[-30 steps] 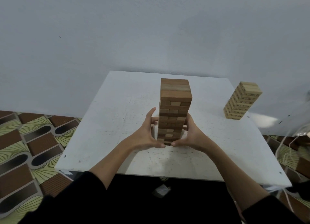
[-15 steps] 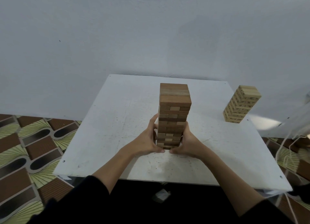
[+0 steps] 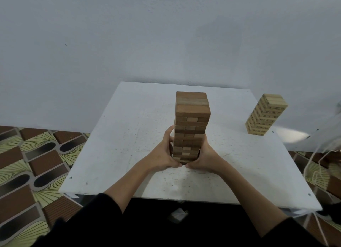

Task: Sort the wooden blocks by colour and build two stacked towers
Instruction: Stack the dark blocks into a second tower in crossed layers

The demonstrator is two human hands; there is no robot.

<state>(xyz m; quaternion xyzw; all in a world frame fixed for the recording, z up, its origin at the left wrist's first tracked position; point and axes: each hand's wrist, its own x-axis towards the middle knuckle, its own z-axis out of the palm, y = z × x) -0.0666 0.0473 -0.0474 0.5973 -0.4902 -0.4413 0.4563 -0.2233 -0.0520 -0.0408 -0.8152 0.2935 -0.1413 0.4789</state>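
Observation:
A tall tower of dark brown wooden blocks (image 3: 192, 115) stands upright in the middle of the white table (image 3: 125, 136). My left hand (image 3: 163, 155) presses flat against the tower's lower left side, fingers straight. On the lower right side my right hand (image 3: 209, 158) presses in the same way. Both thumbs nearly meet on the table in front of the tower's base. A shorter tower of pale wooden blocks (image 3: 265, 115) stands apart at the table's far right edge.
A grey wall rises just behind the table. Patterned floor tiles (image 3: 33, 163) show on the left. White cords (image 3: 313, 165) hang beside the table's right edge. A small dark object (image 3: 178, 214) lies below the near edge.
Both hands have closed in from slightly apart until they press against the sides of the dark tower's lower half. The camera view has shifted a little; neither tower has moved.

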